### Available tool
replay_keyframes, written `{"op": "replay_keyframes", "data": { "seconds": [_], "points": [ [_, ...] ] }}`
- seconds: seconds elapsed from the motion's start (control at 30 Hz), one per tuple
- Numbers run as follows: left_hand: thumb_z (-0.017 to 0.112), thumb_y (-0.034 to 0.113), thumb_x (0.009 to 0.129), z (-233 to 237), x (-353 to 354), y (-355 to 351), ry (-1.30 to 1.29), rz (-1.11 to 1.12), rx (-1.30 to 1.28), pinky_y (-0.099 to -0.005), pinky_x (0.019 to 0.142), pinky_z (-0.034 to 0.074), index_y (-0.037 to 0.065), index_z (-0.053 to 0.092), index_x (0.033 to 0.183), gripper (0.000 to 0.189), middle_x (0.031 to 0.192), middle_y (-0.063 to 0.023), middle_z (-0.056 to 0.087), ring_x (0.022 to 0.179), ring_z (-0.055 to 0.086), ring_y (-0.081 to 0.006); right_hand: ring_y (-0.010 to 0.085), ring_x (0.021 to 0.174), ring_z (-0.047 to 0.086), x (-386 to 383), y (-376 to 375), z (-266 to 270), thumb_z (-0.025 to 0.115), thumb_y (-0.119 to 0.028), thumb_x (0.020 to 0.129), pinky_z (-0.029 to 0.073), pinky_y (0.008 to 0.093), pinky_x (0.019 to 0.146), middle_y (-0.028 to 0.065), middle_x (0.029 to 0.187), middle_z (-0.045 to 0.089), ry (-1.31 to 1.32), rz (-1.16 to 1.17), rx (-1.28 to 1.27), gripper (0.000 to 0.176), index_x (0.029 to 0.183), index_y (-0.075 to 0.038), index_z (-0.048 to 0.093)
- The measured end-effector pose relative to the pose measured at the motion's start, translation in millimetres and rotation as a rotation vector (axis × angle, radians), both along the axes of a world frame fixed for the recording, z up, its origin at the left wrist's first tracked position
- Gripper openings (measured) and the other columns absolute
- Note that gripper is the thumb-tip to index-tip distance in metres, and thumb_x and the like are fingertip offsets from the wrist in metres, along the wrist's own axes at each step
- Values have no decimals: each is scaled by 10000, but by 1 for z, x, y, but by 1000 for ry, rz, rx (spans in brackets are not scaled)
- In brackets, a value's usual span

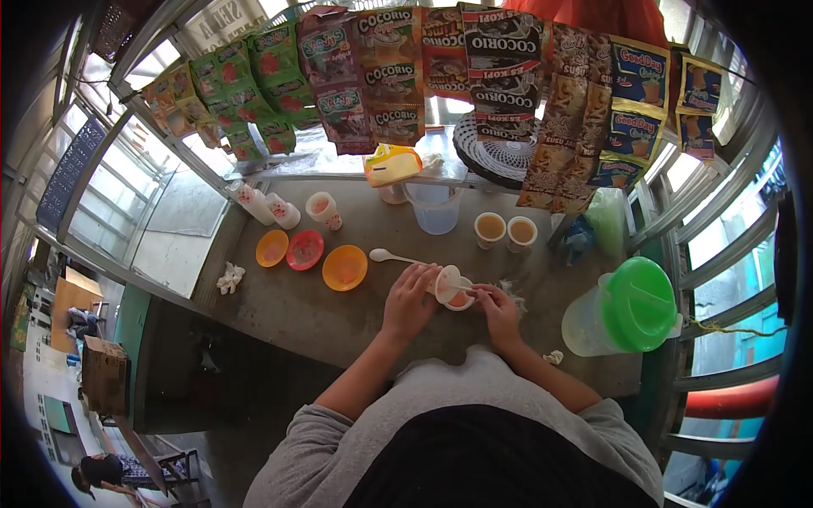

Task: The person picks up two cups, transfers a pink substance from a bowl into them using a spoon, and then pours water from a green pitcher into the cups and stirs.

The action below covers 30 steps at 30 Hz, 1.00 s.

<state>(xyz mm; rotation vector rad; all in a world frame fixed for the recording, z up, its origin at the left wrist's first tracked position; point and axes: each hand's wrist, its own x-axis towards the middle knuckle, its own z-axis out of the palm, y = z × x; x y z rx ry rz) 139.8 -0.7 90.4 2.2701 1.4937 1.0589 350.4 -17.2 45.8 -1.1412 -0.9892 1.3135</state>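
Observation:
My left hand (411, 300) is closed on a small whitish plastic cup (447, 284), which is tilted over a second cup (461, 300) with pinkish contents. Pinched in my right hand (498, 317) is a thin pale utensil, perhaps a spoon, whose end reaches the cups; its exact kind I cannot tell. A white spoon (391, 256) lies on the table just beyond my left fingers. Crumpled clear plastic (513, 293) rests beside my right hand. To the left sit an orange bowl (345, 268), a red bowl (305, 250) and a smaller orange bowl (272, 248).
Two cups of brown drink (490, 229) stand beyond my right hand, near a clear plastic pail (435, 207). A green-lidded jug (631, 305) is at the right. Stacked cups (323, 210) stand back left. Sachet strips (389, 76) hang overhead. A person (106, 472) is far lower left.

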Motion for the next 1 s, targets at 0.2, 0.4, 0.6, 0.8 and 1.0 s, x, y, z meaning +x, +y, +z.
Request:
{"op": "replay_keyframes", "data": {
  "seconds": [0.2,0.4,0.6,0.8,1.0],
  "points": [
    [763,71,754,-13,0,-3,-22,46,-10,-446,1077,459,134,608,1294,565,1320,-73,645,1265,569,-336,91,813,635,17,-3,10,598,-171,1019,498,232,784,72,1037,751,186,-5,-178,217,1137,-26,709],
    [782,93,733,-14,-3,-2,-58,68,-15,-449,1064,465,136,632,1273,563,1298,-73,658,1256,577,-339,83,805,620,43,-6,20,584,-151,1024,481,230,767,66,1025,743,108,-39,-129,202,1126,-25,706],
    [789,95,714,-12,-5,-5,-30,95,21,-448,1051,474,148,642,1252,561,1283,-62,660,1239,588,-332,81,812,613,58,-14,25,605,-116,1008,486,239,776,56,987,732,-44,-72,50,169,1101,-12,701],
    [789,101,716,-9,-9,-9,13,103,55,-457,1034,474,164,641,1241,549,1271,-42,653,1237,585,-329,105,797,628,60,-22,49,619,-93,988,504,269,757,52,945,726,-535,-115,374,137,1067,-25,709],
    [775,111,732,-9,-8,-9,71,147,60,-453,1076,421,215,630,1265,562,1309,-16,626,1306,527,-314,100,737,620,52,-8,15,596,-99,1000,503,257,690,43,895,717,-319,-174,216,132,1046,-31,700]
  ]
}}
